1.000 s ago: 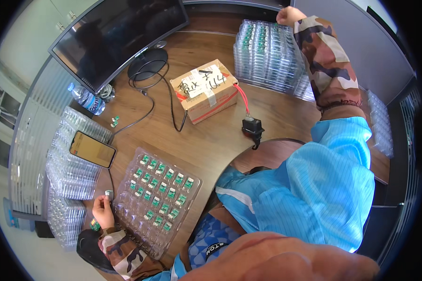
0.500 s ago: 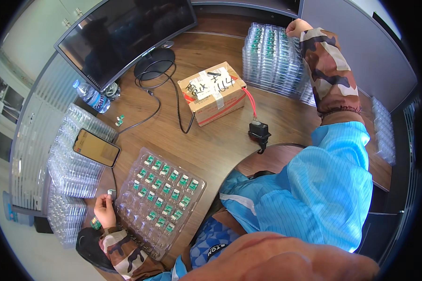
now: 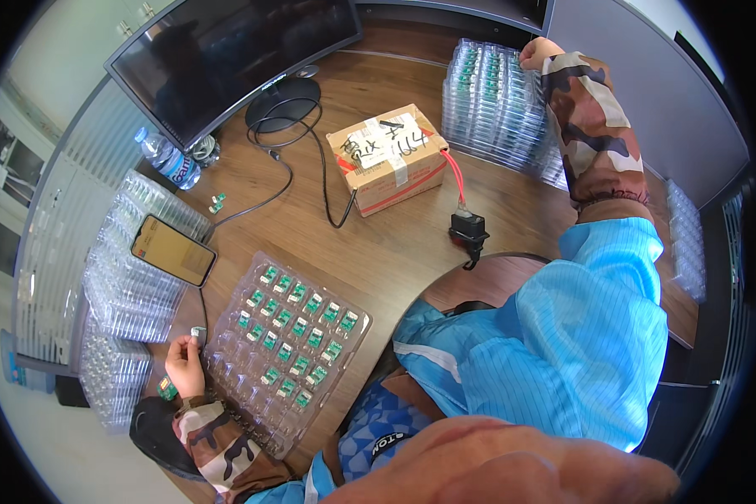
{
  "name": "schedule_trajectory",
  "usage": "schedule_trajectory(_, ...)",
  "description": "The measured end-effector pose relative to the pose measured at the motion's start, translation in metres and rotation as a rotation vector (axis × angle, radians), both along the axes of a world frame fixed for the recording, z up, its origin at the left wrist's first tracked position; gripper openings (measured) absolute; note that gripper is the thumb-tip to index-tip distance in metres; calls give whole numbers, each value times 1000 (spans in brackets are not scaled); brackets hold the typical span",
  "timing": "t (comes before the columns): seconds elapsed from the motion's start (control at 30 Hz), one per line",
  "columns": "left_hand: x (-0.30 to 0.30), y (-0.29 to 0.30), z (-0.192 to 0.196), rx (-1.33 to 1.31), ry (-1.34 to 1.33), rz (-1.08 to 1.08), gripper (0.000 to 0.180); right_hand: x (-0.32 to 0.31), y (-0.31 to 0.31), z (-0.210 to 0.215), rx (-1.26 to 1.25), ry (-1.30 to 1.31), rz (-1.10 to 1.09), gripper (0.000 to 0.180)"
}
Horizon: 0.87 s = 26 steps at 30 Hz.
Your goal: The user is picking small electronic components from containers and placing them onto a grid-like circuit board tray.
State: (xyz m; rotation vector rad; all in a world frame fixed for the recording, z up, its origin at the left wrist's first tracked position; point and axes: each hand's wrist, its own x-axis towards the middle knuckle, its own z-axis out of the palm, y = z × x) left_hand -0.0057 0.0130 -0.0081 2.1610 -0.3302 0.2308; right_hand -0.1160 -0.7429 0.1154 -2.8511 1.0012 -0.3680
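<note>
A wooden desk (image 3: 378,252) fills the frame. Your left hand (image 3: 185,365), lower left, pinches a small part (image 3: 198,334) beside the half-filled tray (image 3: 287,336); your right hand (image 3: 536,52), top, grips the tray stack (image 3: 491,101). Seating the part likely comes next.

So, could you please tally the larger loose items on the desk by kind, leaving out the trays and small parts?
Monitor: 1
Water bottle: 1
Phone: 1
Cardboard box: 1
Black switch: 1
Total: 5
</note>
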Motion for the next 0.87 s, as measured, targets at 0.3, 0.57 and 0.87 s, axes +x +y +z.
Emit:
schedule_trajectory(0.3,-2,-12,10,211,-136,29,15,32,51,41,-76,-407,562,21)
schedule_trajectory(0.57,2,-9,3,193,-126,104,17,67,327,49,190,-490,1240,12)
schedule_trajectory(0.87,-2,-7,6,124,-111,92,16,82,465,-40,433,-421,1488,18)
